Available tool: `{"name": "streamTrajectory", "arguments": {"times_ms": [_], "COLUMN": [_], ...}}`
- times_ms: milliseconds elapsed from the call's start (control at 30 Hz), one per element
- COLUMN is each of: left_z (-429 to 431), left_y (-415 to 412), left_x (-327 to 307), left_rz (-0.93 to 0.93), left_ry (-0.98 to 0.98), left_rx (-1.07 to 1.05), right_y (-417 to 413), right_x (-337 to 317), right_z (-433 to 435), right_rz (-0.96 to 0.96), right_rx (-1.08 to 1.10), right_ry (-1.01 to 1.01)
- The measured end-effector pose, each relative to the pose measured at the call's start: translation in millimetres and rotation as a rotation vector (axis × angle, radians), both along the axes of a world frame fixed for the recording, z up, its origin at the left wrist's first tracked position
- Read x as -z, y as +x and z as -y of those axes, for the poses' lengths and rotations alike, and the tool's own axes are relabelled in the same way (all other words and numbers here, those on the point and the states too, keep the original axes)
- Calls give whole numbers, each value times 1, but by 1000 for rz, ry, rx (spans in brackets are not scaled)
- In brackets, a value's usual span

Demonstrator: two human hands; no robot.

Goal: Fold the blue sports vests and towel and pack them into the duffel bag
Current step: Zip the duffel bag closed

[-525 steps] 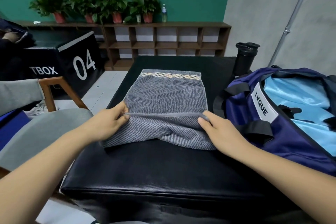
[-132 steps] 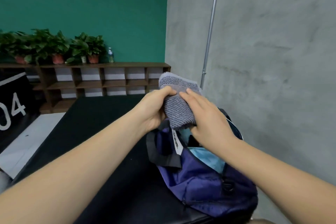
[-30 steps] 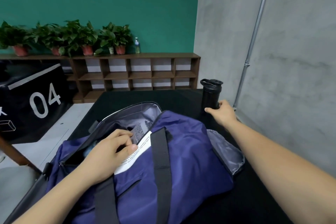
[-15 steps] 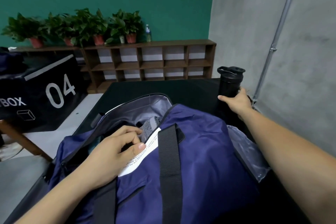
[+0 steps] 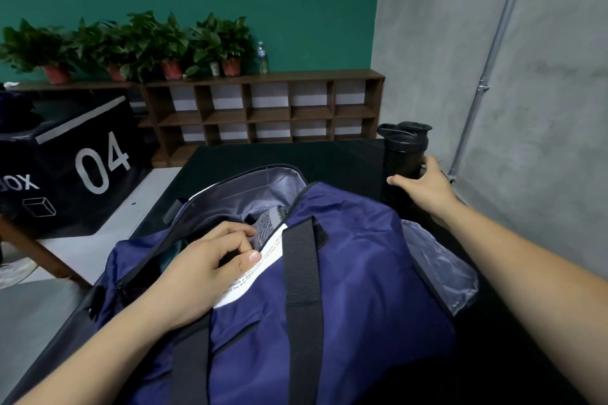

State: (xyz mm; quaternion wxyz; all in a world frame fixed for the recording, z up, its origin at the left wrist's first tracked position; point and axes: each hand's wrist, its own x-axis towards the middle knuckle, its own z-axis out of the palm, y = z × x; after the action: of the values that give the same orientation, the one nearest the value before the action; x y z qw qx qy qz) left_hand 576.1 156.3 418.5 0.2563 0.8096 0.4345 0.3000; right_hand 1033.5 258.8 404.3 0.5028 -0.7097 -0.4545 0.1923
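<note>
Gaping duffel bag (image 5: 355, 299), grey towel (image 5: 270, 223) inside

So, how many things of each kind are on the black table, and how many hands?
duffel bag: 1
towel, inside the bag: 1
black bottle: 1
hands: 2, left hand and right hand
Total: 5

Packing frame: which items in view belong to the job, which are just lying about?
Job: navy blue fabric duffel bag; grey woven towel inside its opening; left hand gripping the bag's rim.
Lying about: black lidded bottle (right hand grips it); green potted plants; brown wooden cubby shelf; black box marked 04.
</note>
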Motion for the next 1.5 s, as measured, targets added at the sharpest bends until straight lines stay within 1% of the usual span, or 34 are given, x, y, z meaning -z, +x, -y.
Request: {"name": "streamTrajectory", "arguments": {"times_ms": [100,200,400,600,767,867,967,1100,1200,1300,1433,1500], "left_z": [0,1,0,4,8,9,12,27,41,58,91,108], "left_y": [0,1,-1,-5,-15,-25,-35,-38,-34,-22,7,23], "left_x": [0,0,-1,-9,-19,-24,-32,-48,-61,-75,-90,-94], "left_rz": [8,3,-30,-38,-108,-167,-235,-293,-262,-169,-37,-18], "left_ry": [3,12,58,137,222,264,267,229,260,309,378,438], "left_rx": [-1,-10,-7,0,-2,-25,-69,-123,-144,-137,-90,-44], "right_y": [-10,-22,-37,-61,-85,-103,-122,-147,-152,-145,-130,-119], "right_x": [-12,-27,-14,-25,-22,-25,-22,-18,-24,-31,-45,-51], "right_z": [42,101,198,239,266,280,293,311,316,313,311,309], "right_rz": [-21,6,5,43,104,214,275,276,226,89,67,51], "right_rx": [-78,-150,-332,-448,-481,-461,-419,-400,-444,-509,-586,-561], "right_ry": [37,50,-69,-126,-134,-151,-157,-177,-183,-159,-161,-143]}}
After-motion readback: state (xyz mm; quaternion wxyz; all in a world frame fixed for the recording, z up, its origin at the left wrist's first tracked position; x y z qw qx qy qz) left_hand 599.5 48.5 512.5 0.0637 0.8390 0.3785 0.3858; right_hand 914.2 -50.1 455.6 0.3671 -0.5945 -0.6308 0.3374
